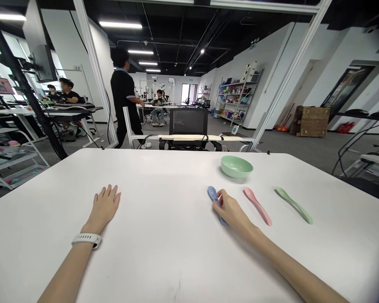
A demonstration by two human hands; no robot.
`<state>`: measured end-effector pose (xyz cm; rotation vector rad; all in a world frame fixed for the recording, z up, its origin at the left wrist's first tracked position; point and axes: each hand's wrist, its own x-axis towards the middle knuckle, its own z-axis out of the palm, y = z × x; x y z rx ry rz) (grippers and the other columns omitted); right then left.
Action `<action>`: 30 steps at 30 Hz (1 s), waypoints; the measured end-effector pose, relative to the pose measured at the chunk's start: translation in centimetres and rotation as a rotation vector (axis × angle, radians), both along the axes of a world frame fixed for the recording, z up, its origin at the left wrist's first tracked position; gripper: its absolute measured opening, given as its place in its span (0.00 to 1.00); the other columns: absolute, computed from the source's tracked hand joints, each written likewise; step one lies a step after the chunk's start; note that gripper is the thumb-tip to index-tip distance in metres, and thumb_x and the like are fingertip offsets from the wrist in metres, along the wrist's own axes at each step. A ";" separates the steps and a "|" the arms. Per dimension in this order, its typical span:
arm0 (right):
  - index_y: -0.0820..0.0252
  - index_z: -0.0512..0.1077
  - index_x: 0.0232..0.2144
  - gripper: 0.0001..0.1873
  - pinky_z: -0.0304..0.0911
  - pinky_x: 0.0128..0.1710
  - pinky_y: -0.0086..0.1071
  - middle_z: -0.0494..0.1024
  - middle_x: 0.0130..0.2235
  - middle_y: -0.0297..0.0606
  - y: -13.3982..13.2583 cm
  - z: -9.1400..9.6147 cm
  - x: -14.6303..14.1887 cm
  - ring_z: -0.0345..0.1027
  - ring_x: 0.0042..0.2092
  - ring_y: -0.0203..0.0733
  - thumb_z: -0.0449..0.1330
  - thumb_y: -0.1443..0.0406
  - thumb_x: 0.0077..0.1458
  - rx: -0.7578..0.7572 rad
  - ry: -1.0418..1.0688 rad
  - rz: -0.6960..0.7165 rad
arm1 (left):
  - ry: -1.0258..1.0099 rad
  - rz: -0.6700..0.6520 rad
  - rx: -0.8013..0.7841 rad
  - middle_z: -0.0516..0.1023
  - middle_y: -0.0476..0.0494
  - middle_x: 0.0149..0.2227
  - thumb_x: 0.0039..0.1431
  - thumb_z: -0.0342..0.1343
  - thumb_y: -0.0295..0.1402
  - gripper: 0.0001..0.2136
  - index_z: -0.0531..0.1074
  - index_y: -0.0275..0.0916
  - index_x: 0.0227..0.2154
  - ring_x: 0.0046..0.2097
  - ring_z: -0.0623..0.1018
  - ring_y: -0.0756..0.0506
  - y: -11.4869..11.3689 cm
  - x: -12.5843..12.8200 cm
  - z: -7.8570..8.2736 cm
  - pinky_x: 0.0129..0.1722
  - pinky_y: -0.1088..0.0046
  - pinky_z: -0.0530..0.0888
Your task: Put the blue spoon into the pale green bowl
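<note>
My right hand lies on the white table with its fingers pinched around the handle of a blue spoon, whose bowl points away from me. To its right lie a pink spoon and a green spoon, both flat on the table. A pale green bowl stands beyond the spoons, upright. My left hand rests flat on the table well to the left, fingers stretched out, holding nothing, with a white watch on the wrist.
A black office chair stands past the table's far edge. A person in dark clothes stands beyond to the left, and others sit at desks at the far left. Metal frame posts rise behind the table.
</note>
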<state>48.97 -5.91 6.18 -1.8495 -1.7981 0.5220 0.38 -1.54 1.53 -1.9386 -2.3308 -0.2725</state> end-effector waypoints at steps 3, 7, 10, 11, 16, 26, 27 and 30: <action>0.47 0.60 0.41 0.07 0.60 0.36 0.37 0.77 0.32 0.32 -0.1 0.1 -0.1 0.74 0.34 0.49 0.57 0.63 0.65 -0.009 -0.001 0.002 | 0.001 0.007 -0.007 0.65 0.24 0.81 0.78 0.31 0.41 0.36 0.66 0.29 0.78 0.82 0.64 0.27 -0.1 0.1 0.2 0.79 0.38 0.62; 0.49 0.61 0.43 0.05 0.60 0.35 0.37 0.76 0.33 0.32 -0.3 0.2 0.0 0.73 0.34 0.47 0.55 0.62 0.66 -0.027 -0.004 0.000 | 0.002 0.016 0.003 0.65 0.23 0.81 0.79 0.32 0.40 0.35 0.66 0.29 0.78 0.82 0.64 0.28 -0.1 0.3 0.2 0.79 0.39 0.62; 0.50 0.61 0.45 0.05 0.60 0.35 0.37 0.75 0.33 0.32 -0.5 0.3 -0.1 0.73 0.34 0.47 0.53 0.61 0.68 -0.029 -0.001 -0.005 | 0.009 0.021 0.015 0.66 0.24 0.81 0.79 0.33 0.39 0.34 0.67 0.30 0.78 0.82 0.65 0.28 -0.1 0.3 0.1 0.79 0.40 0.62; 0.50 0.62 0.45 0.05 0.60 0.35 0.37 0.76 0.34 0.32 -0.6 0.3 -0.1 0.73 0.34 0.47 0.53 0.61 0.68 -0.030 -0.002 -0.007 | 0.010 0.022 0.020 0.66 0.24 0.81 0.79 0.33 0.39 0.34 0.67 0.31 0.77 0.82 0.65 0.29 -0.1 0.3 0.0 0.79 0.40 0.63; 0.51 0.64 0.47 0.08 0.63 0.36 0.37 0.79 0.35 0.36 -0.9 0.4 -0.4 0.75 0.35 0.48 0.55 0.56 0.70 -0.027 -0.006 -0.022 | 0.006 0.014 0.047 0.67 0.25 0.80 0.79 0.34 0.40 0.34 0.69 0.32 0.77 0.81 0.66 0.28 0.0 0.2 -0.3 0.79 0.38 0.64; 0.63 0.73 0.54 0.19 0.70 0.50 0.44 0.85 0.48 0.58 1.1 2.4 6.2 0.82 0.50 0.60 0.53 0.55 0.76 0.069 -0.369 -0.238 | -0.017 0.023 0.053 0.68 0.25 0.80 0.78 0.36 0.39 0.33 0.69 0.32 0.77 0.81 0.66 0.29 0.1 0.1 -0.4 0.79 0.40 0.63; 0.65 0.75 0.53 0.18 0.70 0.51 0.46 0.85 0.50 0.62 1.2 2.3 7.2 0.82 0.52 0.63 0.53 0.56 0.76 0.045 -0.466 -0.295 | -0.019 0.025 0.046 0.67 0.25 0.80 0.79 0.36 0.40 0.33 0.69 0.32 0.77 0.81 0.66 0.29 0.1 0.1 -0.4 0.79 0.40 0.63; 0.68 0.77 0.49 0.18 0.70 0.51 0.47 0.83 0.52 0.69 1.1 1.6 9.2 0.82 0.56 0.68 0.58 0.57 0.75 -0.097 -0.652 -0.423 | -0.027 0.027 0.023 0.66 0.25 0.81 0.79 0.34 0.40 0.34 0.67 0.30 0.77 0.82 0.65 0.28 0.2 0.1 -0.4 0.80 0.40 0.61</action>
